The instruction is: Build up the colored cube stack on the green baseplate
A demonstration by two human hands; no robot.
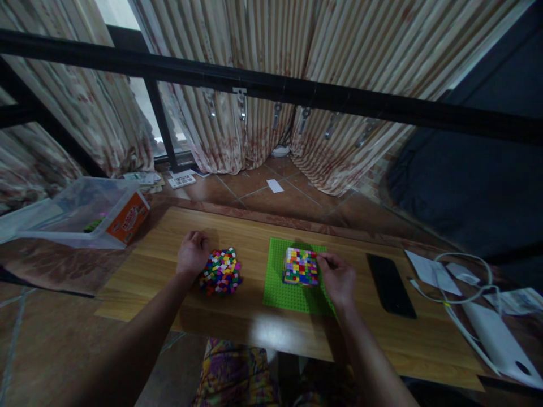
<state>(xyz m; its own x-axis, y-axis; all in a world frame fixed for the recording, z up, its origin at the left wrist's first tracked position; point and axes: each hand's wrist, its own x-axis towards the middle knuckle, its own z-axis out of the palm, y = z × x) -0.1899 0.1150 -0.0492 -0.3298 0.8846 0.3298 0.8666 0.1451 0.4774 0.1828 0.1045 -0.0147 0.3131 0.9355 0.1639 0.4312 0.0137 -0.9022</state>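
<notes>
A green baseplate (278, 291) lies on the wooden table (254, 333). On its far half stands a square block of many-coloured small bricks (301, 266). My right hand (338, 278) touches the block's right edge with thumb and fingertips. A loose pile of small coloured bricks (221, 272) lies to the left of the plate. My left hand (193, 252) rests curled at the pile's left edge, fingers closed; whether it holds a brick is hidden.
A black phone (390, 284) lies right of the plate. White cables, papers and a white power bank (496, 342) sit at the far right. A clear plastic box (80, 212) with an orange label stands at the left. Curtains and a black rail lie beyond.
</notes>
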